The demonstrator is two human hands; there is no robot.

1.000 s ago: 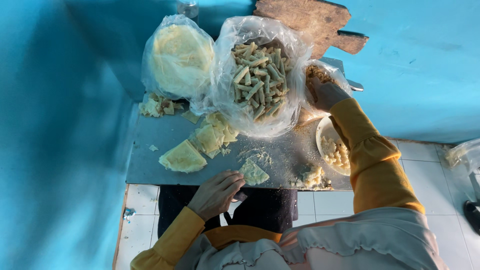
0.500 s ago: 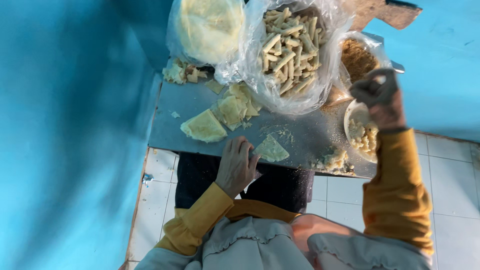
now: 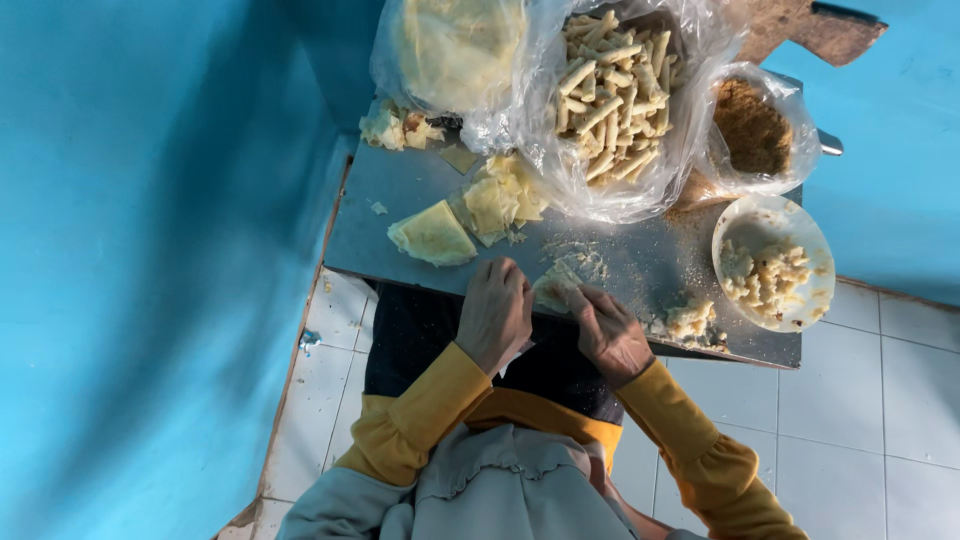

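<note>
While blue walls close in on the far and left sides, a grey metal table spans the middle of the scene. At its far edge a big clear bag of rolled pastry sticks sits between a bag of round wrappers on the left and a small bag of brown crumbs on the right. A white bowl of filling stands at the right. Folded wrapper pieces lie left of centre. At the near edge, the left hand and right hand meet on a thin wrapper, fingers curled and pressed together, pinching its edges.
</note>
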